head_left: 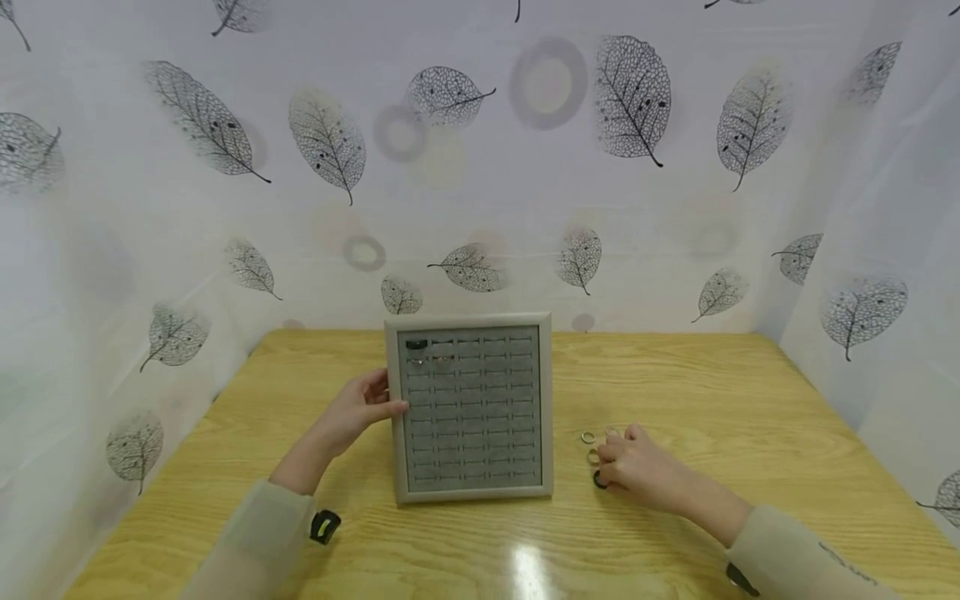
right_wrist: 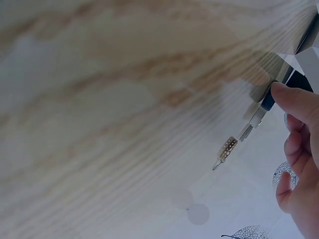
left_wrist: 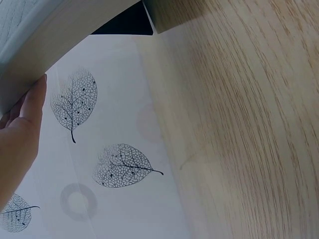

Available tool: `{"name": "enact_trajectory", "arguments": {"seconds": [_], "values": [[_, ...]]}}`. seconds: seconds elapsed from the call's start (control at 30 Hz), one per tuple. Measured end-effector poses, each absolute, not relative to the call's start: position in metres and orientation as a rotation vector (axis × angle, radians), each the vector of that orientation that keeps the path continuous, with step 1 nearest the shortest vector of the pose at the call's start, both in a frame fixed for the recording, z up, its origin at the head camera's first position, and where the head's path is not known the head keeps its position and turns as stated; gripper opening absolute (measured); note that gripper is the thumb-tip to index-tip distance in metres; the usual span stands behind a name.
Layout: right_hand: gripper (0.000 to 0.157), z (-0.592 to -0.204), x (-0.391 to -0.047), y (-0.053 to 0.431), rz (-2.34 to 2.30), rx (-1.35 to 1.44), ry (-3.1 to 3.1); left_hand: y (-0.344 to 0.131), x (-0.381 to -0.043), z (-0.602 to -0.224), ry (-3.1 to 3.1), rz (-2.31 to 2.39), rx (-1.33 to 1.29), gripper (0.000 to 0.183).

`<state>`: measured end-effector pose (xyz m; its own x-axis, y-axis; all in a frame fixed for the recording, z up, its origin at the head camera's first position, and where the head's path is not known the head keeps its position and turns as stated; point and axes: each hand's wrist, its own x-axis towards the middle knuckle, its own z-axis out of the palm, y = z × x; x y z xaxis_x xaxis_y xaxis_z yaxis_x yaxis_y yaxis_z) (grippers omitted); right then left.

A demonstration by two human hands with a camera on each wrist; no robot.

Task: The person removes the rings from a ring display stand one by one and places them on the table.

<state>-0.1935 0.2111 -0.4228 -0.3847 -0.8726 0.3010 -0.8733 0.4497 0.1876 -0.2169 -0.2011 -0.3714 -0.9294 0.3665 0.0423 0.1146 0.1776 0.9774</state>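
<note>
A ring display board point(head_left: 472, 421) with a pale frame and grey slotted padding stands upright on the table. My left hand point(head_left: 358, 412) grips its left edge, thumb on the front, fingers behind. Near the top left of the padding sit a black ring point(head_left: 416, 344) and slimmer rings point(head_left: 442, 357) below it. To the right of the board, my right hand point(head_left: 645, 471) pinches another black ring point(right_wrist: 268, 102) low at the tabletop. Beside its fingers lie a silvery ring point(head_left: 588, 437) and a gold-toned ring point(head_left: 593, 457). A patterned ring point(right_wrist: 228, 148) stands behind in the right wrist view.
The wood-grain table point(head_left: 322, 358) is bordered by a white leaf-print curtain point(head_left: 480, 192) at the back and sides. A black wrist device point(head_left: 325, 527) shows beside the left sleeve. Light glares off the table's front.
</note>
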Motion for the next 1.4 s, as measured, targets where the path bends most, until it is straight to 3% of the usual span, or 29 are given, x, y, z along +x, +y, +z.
{"name": "enact_trajectory", "arguments": {"seconds": [0.4, 0.83, 1.1, 1.3, 1.4], "values": [[0.023, -0.417, -0.194, 0.211, 0.1, 1.491, -2.311, -0.201, -0.218, -0.372, 2.236, 1.847, 0.469, 0.064], [0.027, -0.372, -0.197, 0.192, 0.245, 1.4, -2.141, -0.2, -0.217, -0.372, 2.24, 1.847, 0.472, 0.064], [0.013, -0.357, -0.2, 0.174, 0.309, 1.393, -2.006, -0.2, -0.217, -0.371, 2.242, 1.844, 0.466, 0.064], [0.031, -0.345, -0.203, 0.154, 0.372, 1.371, -1.962, -0.201, -0.217, -0.372, 2.238, 1.846, 0.466, 0.065], [0.033, -0.339, -0.206, 0.142, 0.392, 1.357, -1.929, -0.201, -0.217, -0.372, 2.234, 1.849, 0.467, 0.065]]}}
